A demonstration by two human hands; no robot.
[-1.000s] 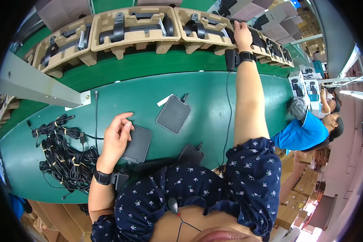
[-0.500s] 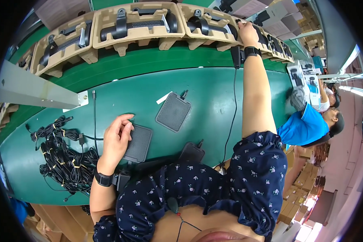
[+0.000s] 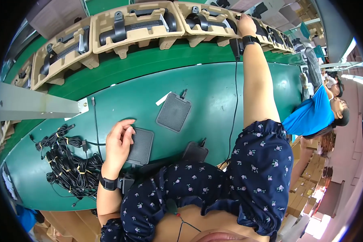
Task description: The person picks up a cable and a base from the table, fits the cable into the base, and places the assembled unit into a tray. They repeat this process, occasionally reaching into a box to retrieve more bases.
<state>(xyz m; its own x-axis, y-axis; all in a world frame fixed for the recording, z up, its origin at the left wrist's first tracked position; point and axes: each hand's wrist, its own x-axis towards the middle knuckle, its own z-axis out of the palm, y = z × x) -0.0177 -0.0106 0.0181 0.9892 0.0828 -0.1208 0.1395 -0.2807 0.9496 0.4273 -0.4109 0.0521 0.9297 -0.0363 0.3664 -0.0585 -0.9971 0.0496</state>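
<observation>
My left hand (image 3: 119, 143) rests over the left edge of a black textured square pad (image 3: 141, 146), its fingers loosely curled, apart and holding nothing. Ahead of it lies a second textured pad (image 3: 174, 112) with a short cable plug. My right arm stretches far forward. There my right hand (image 3: 247, 26) is closed at a brown moulded pulp tray (image 3: 226, 39) that holds black cylindrical parts; what its fingers grip is hidden. A third dark pad (image 3: 195, 151) lies close to my body, partly covered.
Bundled black cables (image 3: 74, 165) are heaped on the green table (image 3: 213, 97) at left. A grey metal post (image 3: 36, 103) stands beside them. More pulp trays (image 3: 135, 34) line a green raised strip. A co-worker in blue (image 3: 310, 113) is at the far right.
My right hand has shifted slightly farther forward along the trays. My left hand stays by the pad. The co-worker's arm at the right has stretched forward.
</observation>
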